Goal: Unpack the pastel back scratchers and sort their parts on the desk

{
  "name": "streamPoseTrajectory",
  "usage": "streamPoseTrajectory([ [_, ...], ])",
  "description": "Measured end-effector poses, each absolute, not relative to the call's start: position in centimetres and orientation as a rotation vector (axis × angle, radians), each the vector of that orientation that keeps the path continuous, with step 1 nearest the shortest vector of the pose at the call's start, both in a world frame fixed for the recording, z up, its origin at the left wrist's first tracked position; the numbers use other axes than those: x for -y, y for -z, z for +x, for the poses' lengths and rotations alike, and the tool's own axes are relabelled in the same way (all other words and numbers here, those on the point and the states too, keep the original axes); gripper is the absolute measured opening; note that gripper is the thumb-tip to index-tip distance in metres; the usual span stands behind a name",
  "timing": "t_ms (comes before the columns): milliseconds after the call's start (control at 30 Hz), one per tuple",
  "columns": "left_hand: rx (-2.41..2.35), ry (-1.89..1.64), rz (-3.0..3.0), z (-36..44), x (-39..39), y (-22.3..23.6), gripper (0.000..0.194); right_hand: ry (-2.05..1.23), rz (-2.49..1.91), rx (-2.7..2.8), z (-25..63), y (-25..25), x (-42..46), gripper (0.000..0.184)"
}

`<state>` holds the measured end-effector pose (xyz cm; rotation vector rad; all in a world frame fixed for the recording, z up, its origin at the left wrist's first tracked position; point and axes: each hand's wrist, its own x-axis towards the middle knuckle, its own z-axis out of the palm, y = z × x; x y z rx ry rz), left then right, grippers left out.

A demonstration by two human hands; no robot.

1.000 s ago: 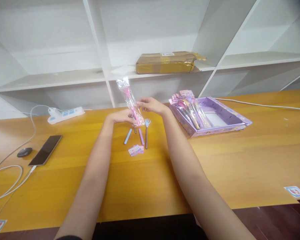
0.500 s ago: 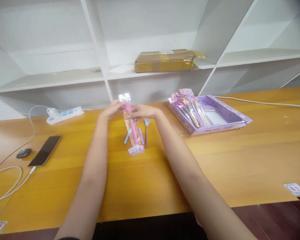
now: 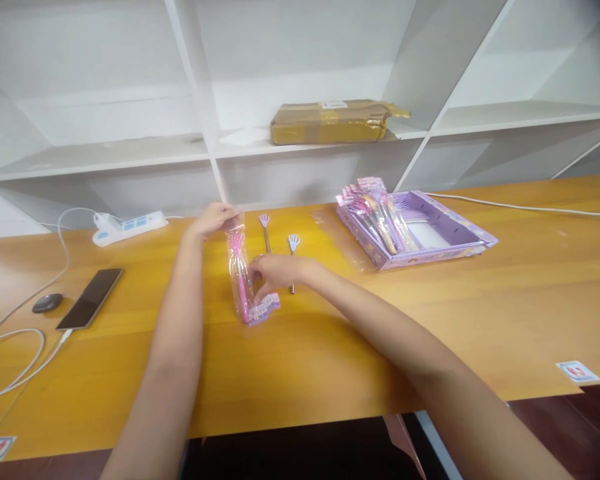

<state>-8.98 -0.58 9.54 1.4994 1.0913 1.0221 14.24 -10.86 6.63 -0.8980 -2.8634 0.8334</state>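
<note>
My left hand (image 3: 219, 219) pinches the top end of a clear plastic bag, with a pink back scratcher (image 3: 241, 287) inside, claw end up. The bag hangs down over the table front of that hand. My right hand (image 3: 280, 272) is at the bag's right side, thumb and fingers apart and curved, just above some small pink and purple cards (image 3: 271, 303). Behind it lie a purple-clawed back scratcher (image 3: 265, 230) and a blue-clawed back scratcher (image 3: 293, 245), both with metal rods. The blue and purple handle sleeves are hidden from sight.
On the right stands a purple display box (image 3: 445, 250) holding several bagged back scratchers (image 3: 375, 217). To the left are a phone (image 3: 91, 299), a black mouse (image 3: 47, 303) and a white power strip (image 3: 130, 228) with cables. A taped carton (image 3: 327, 123) sits on the shelf.
The bagged pink back scratcher has swung down and left, with my left hand at its top. My right hand has let go of the upper bag and moved down toward the cards.
</note>
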Motion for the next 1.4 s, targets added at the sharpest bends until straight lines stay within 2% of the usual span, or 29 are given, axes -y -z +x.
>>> streamPoseTrajectory([
  [100,-1.085,-0.945,1.478,-7.8,1.5,-8.7,0.042,-0.709,-0.806,2.802,15.9,-3.5,13.8,0.047],
  [233,-1.092,-1.038,1.414,-6.8,3.5,-6.9,0.049,-0.665,-0.772,2.680,17.4,-0.9,16.4,0.036],
  [500,-1.199,-1.183,1.271,-7.4,10.1,-2.5,0.044,-0.681,-1.038,2.497,19.2,-0.6,18.5,0.025],
  [633,-1.223,-1.120,1.278,-7.1,13.4,0.0,0.060,-0.786,-1.090,2.334,19.7,-0.4,19.0,0.011],
  [700,-1.167,-1.109,1.290,-6.8,14.5,0.8,0.058,-0.834,-1.093,2.186,19.7,-0.4,19.4,0.005],
  [867,-1.027,-1.183,1.322,-5.6,15.9,2.0,0.048,-0.826,-1.084,1.902,19.1,-0.3,21.0,0.013],
  [1033,-1.022,-1.166,1.279,-5.3,16.1,2.9,0.048,-0.797,-0.888,2.147,20.3,-0.9,22.8,0.024],
  [1267,-1.053,-1.259,1.217,-5.6,15.6,3.4,0.043,-1.291,-0.385,2.466,22.0,-2.2,24.1,0.015],
  [1400,-1.006,-1.280,1.170,-5.4,15.7,2.9,0.043,-1.386,-0.290,2.587,21.4,-2.5,25.5,0.021],
])
